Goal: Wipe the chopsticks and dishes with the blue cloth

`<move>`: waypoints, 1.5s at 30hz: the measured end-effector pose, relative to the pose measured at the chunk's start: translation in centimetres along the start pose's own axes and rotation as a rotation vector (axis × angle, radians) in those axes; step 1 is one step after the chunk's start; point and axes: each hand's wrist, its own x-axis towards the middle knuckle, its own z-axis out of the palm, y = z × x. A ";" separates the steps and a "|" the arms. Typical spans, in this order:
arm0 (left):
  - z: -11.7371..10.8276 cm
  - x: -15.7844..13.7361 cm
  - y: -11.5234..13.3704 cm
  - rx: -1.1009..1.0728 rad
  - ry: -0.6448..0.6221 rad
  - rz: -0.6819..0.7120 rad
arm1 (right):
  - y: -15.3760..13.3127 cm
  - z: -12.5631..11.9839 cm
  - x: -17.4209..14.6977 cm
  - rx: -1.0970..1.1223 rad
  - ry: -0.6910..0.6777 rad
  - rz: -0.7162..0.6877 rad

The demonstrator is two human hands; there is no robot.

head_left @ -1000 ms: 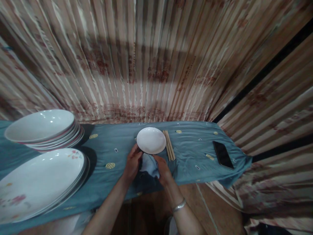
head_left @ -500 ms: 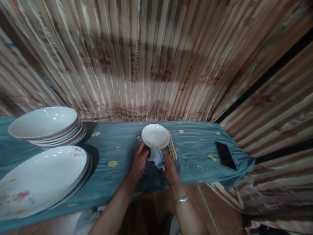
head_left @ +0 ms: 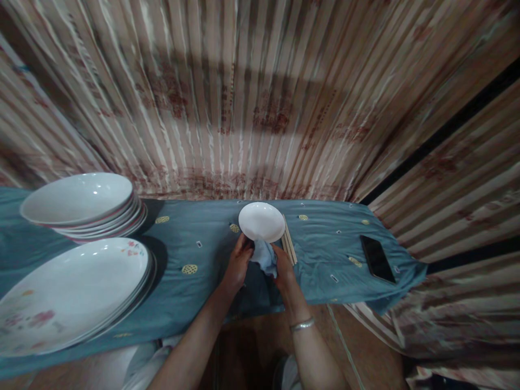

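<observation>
A small white plate is in the middle of the cloth-covered table. My left hand is closed at its near-left rim, the fingertips partly hidden. A crumpled light-blue cloth lies against the plate's near edge. My right hand, with a silver bracelet on the wrist, is shut on the cloth. Just right of the plate, several wooden chopsticks lie side by side.
To the left are a stack of white bowls and, nearer, a stack of oval plates with flower prints. A black phone lies near the right end of the blue-green tablecloth. Striped curtains hang behind.
The whole view has shifted slightly, so the table things appear a little further right. Both hands keep their hold on the plate and cloth; the cloth has changed shape slightly.
</observation>
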 end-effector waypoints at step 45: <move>-20.1 -14.9 20.0 0.386 0.880 0.317 | 7.8 17.5 -10.1 -0.737 -0.483 -0.332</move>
